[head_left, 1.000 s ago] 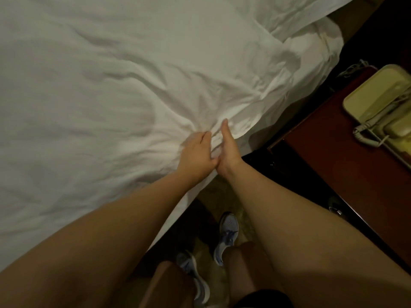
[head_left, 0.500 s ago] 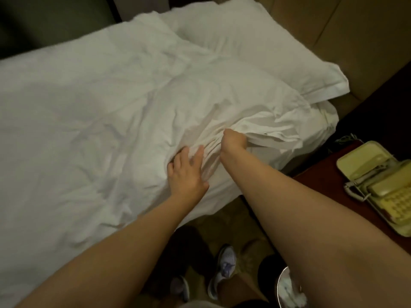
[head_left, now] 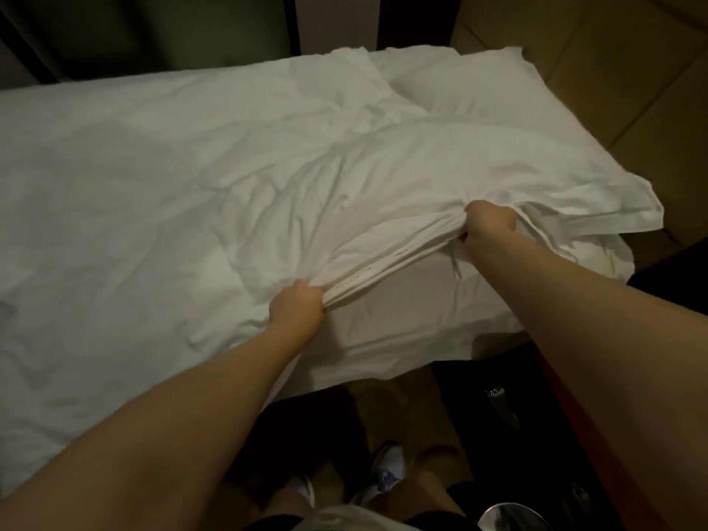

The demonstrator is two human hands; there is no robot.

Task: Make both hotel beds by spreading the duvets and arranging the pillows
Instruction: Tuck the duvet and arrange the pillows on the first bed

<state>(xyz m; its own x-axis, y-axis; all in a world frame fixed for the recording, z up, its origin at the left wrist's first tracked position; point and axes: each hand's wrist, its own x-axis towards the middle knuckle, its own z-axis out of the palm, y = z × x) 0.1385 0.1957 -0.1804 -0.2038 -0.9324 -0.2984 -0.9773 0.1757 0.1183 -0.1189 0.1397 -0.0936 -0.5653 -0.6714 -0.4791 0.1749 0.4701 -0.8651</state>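
- The bed (head_left: pixel 402 362) carries everything white here: one duvet (head_left: pixel 161 208) and one pillow (head_left: pixel 463 90) that you can count for certain.
- The duvet covers the bed from the left edge almost to the head end, wrinkled all over. Its near edge is gathered into a tight band at the near side of the bed.
- Your left hand (head_left: pixel 297 309) is fisted around the left end of that gathered band.
- Your right hand (head_left: pixel 489 223) is fisted around its right end, nearer the head of the bed. The two hands are well apart, with the cloth stretched between them.
- Under the lifted band, the white sheet (head_left: pixel 406 312) shows along the bed's near edge.
- The pillow lies at the far head corner, against the tan headboard (head_left: pixel 620 67).
- A flanged white corner juts past your right hand at the head end; you cannot tell whether it is pillow or duvet.
- Two shoes (head_left: pixel 384 473) stand on the floor below the near edge.
- A shiny round rim (head_left: pixel 511 517) sits at the bottom; its contents are not visible.
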